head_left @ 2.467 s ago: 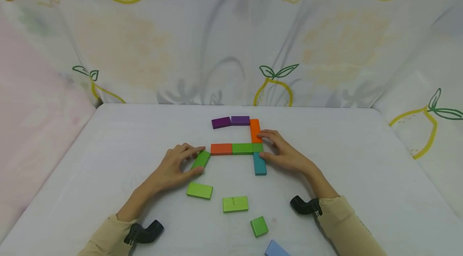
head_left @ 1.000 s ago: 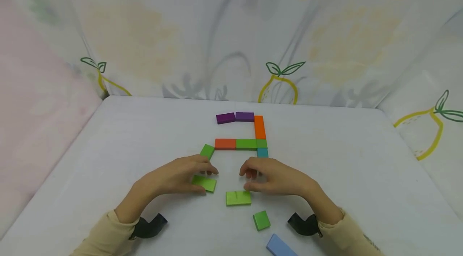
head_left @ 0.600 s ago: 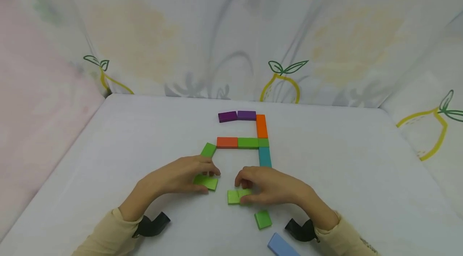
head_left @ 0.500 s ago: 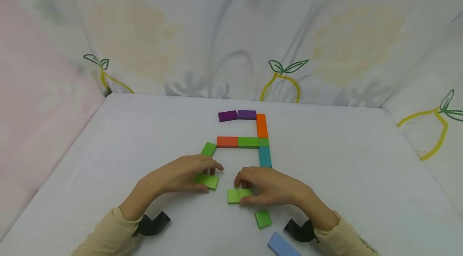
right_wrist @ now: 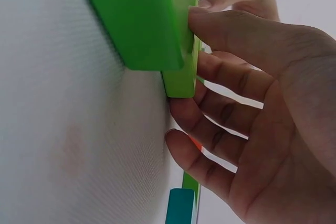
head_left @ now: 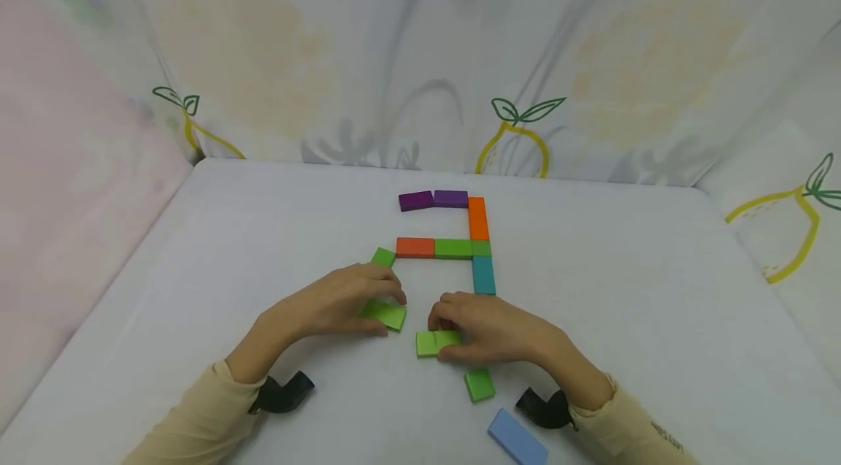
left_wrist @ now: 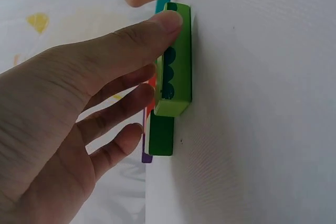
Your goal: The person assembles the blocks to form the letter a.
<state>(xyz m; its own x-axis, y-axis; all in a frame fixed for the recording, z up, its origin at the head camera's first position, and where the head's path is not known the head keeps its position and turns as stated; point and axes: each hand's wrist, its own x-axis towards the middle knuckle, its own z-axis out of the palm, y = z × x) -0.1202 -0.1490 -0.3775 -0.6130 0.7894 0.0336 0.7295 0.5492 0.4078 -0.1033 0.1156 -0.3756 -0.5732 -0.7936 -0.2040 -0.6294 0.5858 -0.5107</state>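
A slanted light green block (head_left: 388, 313) is pinched by the left hand (head_left: 344, 301), with the thumb laid along its near edge and the other fingers bent round its far side. A lined light green block (head_left: 430, 344), marked by a thin line across its top, is gripped by the right hand (head_left: 496, 326), with the thumb at the near edge and the fingers curled at the far edge. The two blocks are set between the hands, flat on the white surface (head_left: 624, 253), with a small gap left between them.

Just beyond the left hand, a tilted green block (head_left: 383, 257) is partly covered by its knuckles. The upper end is placed at the corner of a red-orange block (head_left: 415, 247), which is joined to a long green block (head_left: 452, 249) and then a small green square (head_left: 481, 248). A teal block (head_left: 484, 275) is set between that square and the right hand. Farther beyond the hands, an orange block (head_left: 478, 218) is met at its top by a purple block (head_left: 450, 199), with a dark purple block (head_left: 416, 201) placed beside that. Nearer than the right hand, a loose green block (head_left: 479, 385) and a light blue block (head_left: 517, 437) can be seen.
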